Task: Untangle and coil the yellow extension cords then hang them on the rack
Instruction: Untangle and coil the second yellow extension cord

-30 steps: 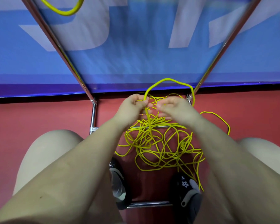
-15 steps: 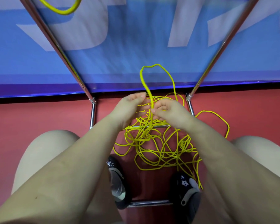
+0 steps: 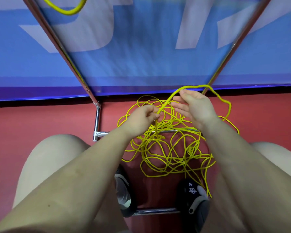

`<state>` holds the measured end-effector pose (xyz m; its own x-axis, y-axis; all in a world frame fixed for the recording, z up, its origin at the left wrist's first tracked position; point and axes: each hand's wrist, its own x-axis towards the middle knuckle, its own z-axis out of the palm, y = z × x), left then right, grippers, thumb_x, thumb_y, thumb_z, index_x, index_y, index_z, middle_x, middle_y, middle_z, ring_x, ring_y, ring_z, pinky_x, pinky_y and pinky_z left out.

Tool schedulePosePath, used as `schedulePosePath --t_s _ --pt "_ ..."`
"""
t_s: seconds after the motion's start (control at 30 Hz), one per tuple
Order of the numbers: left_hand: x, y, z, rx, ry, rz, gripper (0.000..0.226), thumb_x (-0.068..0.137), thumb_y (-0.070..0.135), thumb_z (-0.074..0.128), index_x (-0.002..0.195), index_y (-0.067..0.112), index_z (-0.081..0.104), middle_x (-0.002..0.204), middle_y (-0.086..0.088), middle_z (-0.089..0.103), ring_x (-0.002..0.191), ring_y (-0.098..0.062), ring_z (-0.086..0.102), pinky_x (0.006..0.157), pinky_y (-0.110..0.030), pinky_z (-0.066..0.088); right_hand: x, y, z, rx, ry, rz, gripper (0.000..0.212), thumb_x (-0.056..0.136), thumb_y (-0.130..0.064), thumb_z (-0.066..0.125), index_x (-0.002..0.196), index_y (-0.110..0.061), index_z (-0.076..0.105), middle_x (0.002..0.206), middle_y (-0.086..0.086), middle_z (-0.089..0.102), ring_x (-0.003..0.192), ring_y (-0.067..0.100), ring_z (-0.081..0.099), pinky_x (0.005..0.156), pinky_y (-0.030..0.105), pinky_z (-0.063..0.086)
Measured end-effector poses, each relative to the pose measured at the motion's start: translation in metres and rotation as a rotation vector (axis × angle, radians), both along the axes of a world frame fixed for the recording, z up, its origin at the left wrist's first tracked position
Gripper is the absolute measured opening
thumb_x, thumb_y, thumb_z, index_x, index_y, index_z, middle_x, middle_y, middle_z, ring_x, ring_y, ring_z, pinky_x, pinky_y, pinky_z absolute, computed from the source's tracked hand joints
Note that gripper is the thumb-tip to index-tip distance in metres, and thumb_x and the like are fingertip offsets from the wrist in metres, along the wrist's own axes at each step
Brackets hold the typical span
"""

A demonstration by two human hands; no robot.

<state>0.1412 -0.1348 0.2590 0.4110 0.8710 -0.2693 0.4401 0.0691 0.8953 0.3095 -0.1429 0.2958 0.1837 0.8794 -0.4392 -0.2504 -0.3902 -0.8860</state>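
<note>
While the yellow cord (image 3: 166, 148) lies in a loose tangle on the red floor (image 3: 40, 121), between the person's knees and across the low crossbar of the chrome rack (image 3: 97, 118), one strand is lifted clear of the heap. Cord looks thin, light and limp; loops overlap many times, so a hard pull would likely cinch knots. Best taken at a free run or an end, fed out loop by loop. No plug visible in the pile.

Left hand (image 3: 139, 118): fingers curled, pinching the raised strand just above the tangle's far side. Strand arcs up from that pinch, over toward the right.

Right hand (image 3: 193, 108): palm turned inward, fingers straight and spread, nothing clamped. The arc passes along its fingertips (image 3: 183, 94); contact looks light, perhaps only guiding. Beyond it the strand drops back to the heap's right edge.

Both forearms reach forward and down. A second yellow loop (image 3: 65, 9) hangs at the top left, by the rack's slanted upright.
</note>
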Motion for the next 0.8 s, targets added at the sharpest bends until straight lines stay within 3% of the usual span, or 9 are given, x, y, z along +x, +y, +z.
schedulePosePath --t_s 0.1,0.17,0.23,0.33,0.4,0.5,0.63,0.7,0.8 --pt "0.001 0.002 0.009 -0.073 -0.159 0.149 0.013 0.097 0.003 0.047 0.099 0.010 0.057 0.076 0.002 0.062 0.061 -0.005 0.060 0.064 -0.020 0.050 -0.005 -0.004 -0.006 -0.026 -0.238 0.248 0.011 0.094 -0.022 0.053 0.103 -0.017 0.057 0.088 0.000 0.065 0.072 0.009 0.065 0.067 0.020 0.051" --pt "0.001 0.003 0.016 -0.148 -0.259 0.236 0.014 0.098 0.004 0.045 0.105 0.010 0.056 0.077 0.001 0.062 0.052 0.000 0.060 0.057 -0.013 0.050 -0.009 -0.009 -0.013 -0.004 -0.443 0.492 0.006 0.091 -0.022 0.058 0.096 -0.018 0.059 0.080 -0.002 0.064 0.067 0.004 0.061 0.061 0.016 0.048" --pt "0.000 0.005 0.020 -0.213 -0.331 0.302 0.015 0.099 0.008 0.045 0.110 0.010 0.055 0.080 0.000 0.064 0.050 -0.001 0.061 0.054 -0.013 0.050 -0.013 -0.014 -0.021 0.042 -0.616 0.661 0.006 0.087 -0.021 0.064 0.089 -0.017 0.060 0.076 0.002 0.062 0.068 0.010 0.057 0.066 0.022 0.045" --pt "-0.001 0.008 0.024 -0.288 -0.437 0.388 0.016 0.099 0.012 0.045 0.111 0.012 0.055 0.084 0.001 0.067 0.054 -0.004 0.064 0.058 -0.016 0.054 -0.015 -0.017 -0.024 0.074 -0.642 0.730 0.021 0.085 -0.013 0.066 0.071 -0.018 0.051 0.072 0.007 0.054 0.063 0.014 0.045 0.061 0.024 0.038" --pt "-0.002 0.010 0.026 -0.312 -0.493 0.423 0.016 0.099 0.014 0.045 0.112 0.012 0.055 0.087 0.001 0.068 0.057 -0.005 0.066 0.061 -0.018 0.056 -0.015 -0.016 -0.022 0.101 -0.651 0.712 0.029 0.085 -0.011 0.066 0.067 -0.024 0.048 0.067 0.004 0.053 0.063 0.017 0.046 0.062 0.026 0.038" --pt "-0.003 0.012 0.027 -0.320 -0.535 0.423 0.018 0.100 0.015 0.042 0.115 0.014 0.053 0.091 0.001 0.067 0.067 -0.005 0.068 0.064 -0.017 0.055 -0.015 -0.013 -0.018 0.127 -0.593 0.638 0.024 0.087 -0.011 0.063 0.070 -0.023 0.052 0.070 0.008 0.061 0.065 0.016 0.058 0.067 0.033 0.049" --pt "0.000 0.005 0.022 -0.298 -0.329 0.239 0.020 0.101 0.017 0.041 0.115 0.017 0.054 0.095 0.004 0.064 0.088 -0.012 0.059 0.075 -0.019 0.047 -0.014 -0.008 -0.007 0.109 -0.342 0.382 0.016 0.093 -0.013 0.055 0.078 -0.018 0.054 0.074 0.000 0.063 0.049 -0.001 0.062 0.052 0.012 0.048" --pt "0.001 -0.002 0.017 -0.283 -0.212 0.105 0.018 0.100 0.018 0.043 0.109 0.016 0.059 0.091 0.004 0.063 0.085 -0.009 0.057 0.071 -0.015 0.044 -0.009 -0.004 -0.004 0.093 -0.261 0.235 0.011 0.094 -0.016 0.053 0.084 -0.016 0.057 0.078 -0.001 0.065 0.051 0.003 0.063 0.052 0.012 0.049" --pt "0.003 -0.006 0.017 -0.204 -0.127 0.012 0.012 0.097 0.014 0.050 0.104 0.015 0.059 0.080 0.007 0.058 0.062 0.007 0.052 0.058 -0.006 0.038 -0.003 -0.002 -0.002 0.044 -0.149 0.090 0.013 0.095 -0.020 0.051 0.085 -0.015 0.057 0.084 -0.001 0.066 0.062 0.011 0.065 0.057 0.015 0.053"
